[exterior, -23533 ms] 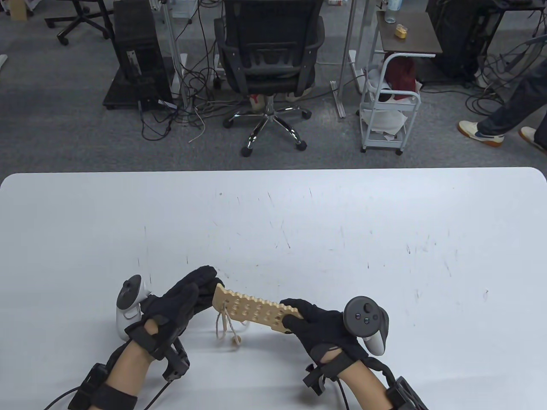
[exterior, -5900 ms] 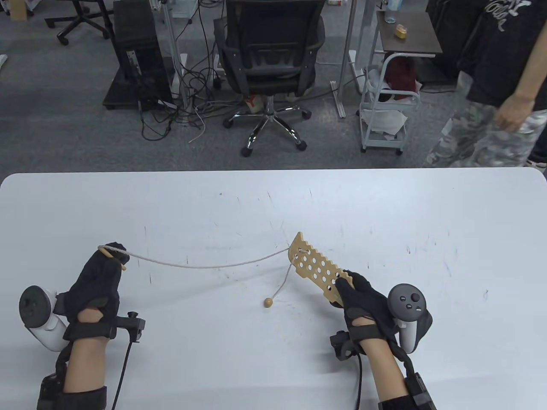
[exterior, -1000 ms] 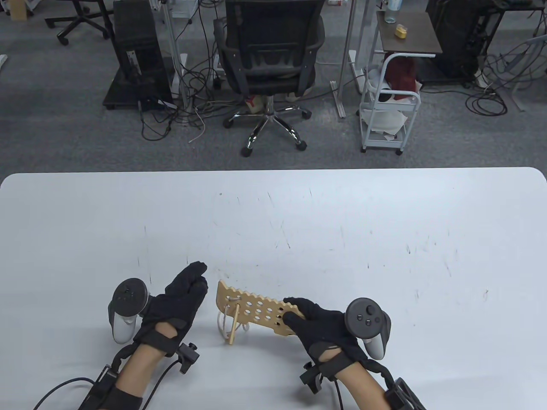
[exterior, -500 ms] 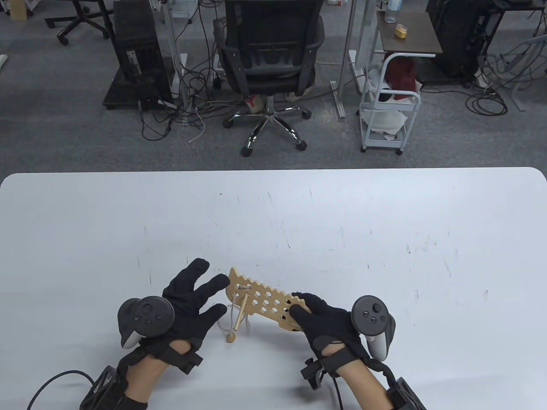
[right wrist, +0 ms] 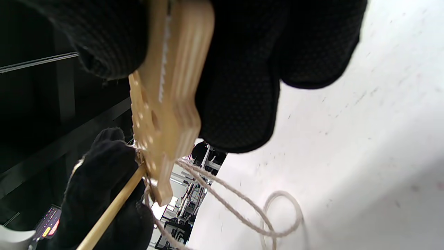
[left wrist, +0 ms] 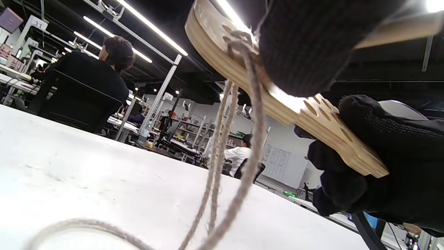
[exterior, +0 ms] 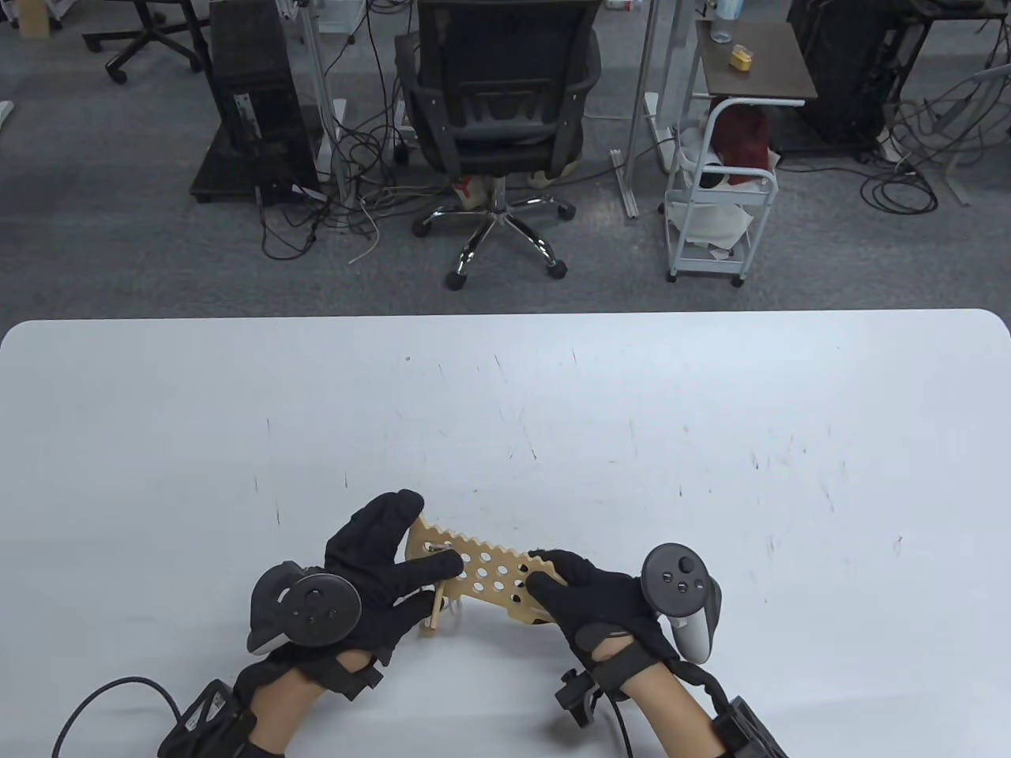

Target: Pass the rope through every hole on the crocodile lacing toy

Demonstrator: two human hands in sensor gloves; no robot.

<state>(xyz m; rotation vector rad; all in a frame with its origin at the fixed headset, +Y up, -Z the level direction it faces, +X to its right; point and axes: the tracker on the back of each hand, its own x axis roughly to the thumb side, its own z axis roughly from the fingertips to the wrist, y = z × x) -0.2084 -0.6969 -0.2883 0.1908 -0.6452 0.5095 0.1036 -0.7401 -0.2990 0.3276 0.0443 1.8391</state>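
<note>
The wooden crocodile toy [exterior: 494, 564] hangs just above the white table [exterior: 553, 410]. My right hand [exterior: 576, 588] grips its right end, thumb on top and fingers [right wrist: 239, 86] underneath. My left hand [exterior: 387, 553] covers the toy's left end, thumb lying across the holes. It pinches the wooden needle [exterior: 433, 614], which pokes through a hole near that end and slants down toward me. The needle [right wrist: 111, 205] runs across the left glove [right wrist: 100, 173]. Beige rope [left wrist: 253, 114] hangs in strands from the end holes of the toy [left wrist: 312, 114] and loops [right wrist: 277, 215] on the table.
Both hands work close to the near edge of the table, left of centre. Past the far edge stand a black office chair [exterior: 494, 95] and a white cart [exterior: 715, 197] on the carpet.
My left hand turned palm down, came in from the left and closed on the toy's left end and the needle. The toy tilted and shifted a little; the right hand kept its hold.
</note>
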